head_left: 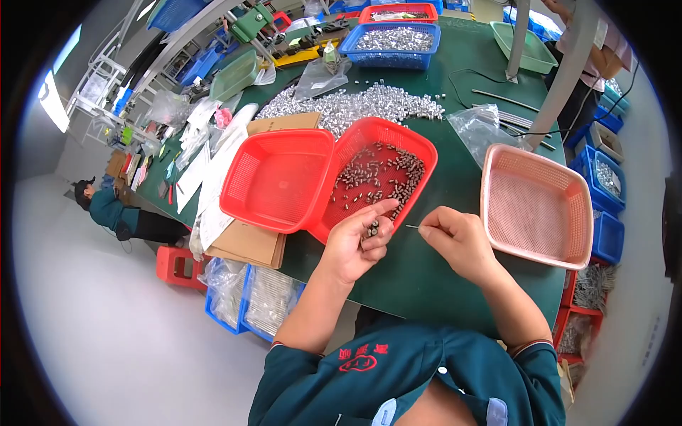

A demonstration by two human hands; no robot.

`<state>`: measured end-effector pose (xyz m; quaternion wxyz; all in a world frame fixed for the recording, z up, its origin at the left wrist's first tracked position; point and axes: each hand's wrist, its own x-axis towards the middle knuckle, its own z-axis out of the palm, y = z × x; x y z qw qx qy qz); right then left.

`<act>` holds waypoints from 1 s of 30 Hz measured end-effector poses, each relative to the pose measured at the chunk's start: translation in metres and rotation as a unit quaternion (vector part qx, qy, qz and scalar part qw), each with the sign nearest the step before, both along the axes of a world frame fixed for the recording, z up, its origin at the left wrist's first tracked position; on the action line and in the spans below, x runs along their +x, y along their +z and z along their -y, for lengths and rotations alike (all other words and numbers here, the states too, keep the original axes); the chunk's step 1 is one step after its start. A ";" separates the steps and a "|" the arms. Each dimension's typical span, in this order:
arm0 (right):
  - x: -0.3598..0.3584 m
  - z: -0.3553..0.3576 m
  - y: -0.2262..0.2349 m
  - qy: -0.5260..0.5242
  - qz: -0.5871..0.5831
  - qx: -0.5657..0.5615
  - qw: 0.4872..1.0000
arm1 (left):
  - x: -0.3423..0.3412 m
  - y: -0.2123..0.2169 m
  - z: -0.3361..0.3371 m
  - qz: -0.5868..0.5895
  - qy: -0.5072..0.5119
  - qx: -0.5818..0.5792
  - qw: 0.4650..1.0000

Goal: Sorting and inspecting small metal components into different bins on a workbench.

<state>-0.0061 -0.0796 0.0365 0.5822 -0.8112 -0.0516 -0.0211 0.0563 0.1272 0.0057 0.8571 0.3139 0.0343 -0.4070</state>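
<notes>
My left hand [357, 241] is cupped palm up, its fingers curled round several small dark metal cylinders [373, 228]. It hovers over the near edge of a red basket [419, 150], which is tilted and holds many more such pieces scattered on its bottom. My right hand [458, 238] pinches a thin pin-like rod [412, 226] between thumb and fingers, its tip pointing left toward the left hand. A small gap lies between the rod's tip and the left fingers. On the left, a second red basket [280, 181] without contents overlaps the first one's side.
A pink basket [536, 202] stands at the right. Shiny silver parts [355, 106] are heaped behind the red baskets, and a blue basket [389, 58] of similar parts stands farther back. Cardboard [245, 243] lies under the left basket. A table post [561, 82] rises at the right.
</notes>
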 end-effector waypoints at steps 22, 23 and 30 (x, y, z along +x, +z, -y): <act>-0.009 -0.002 -0.028 -0.025 0.076 0.001 0.997 | -0.036 -0.008 0.037 -0.075 0.047 0.055 0.995; -0.010 -0.001 -0.030 -0.026 0.069 0.004 0.997 | -0.038 -0.003 0.038 -0.072 0.054 0.068 0.994; -0.018 0.006 -0.033 -0.030 0.057 -0.019 0.998 | -0.042 -0.018 0.029 -0.017 0.013 0.020 1.000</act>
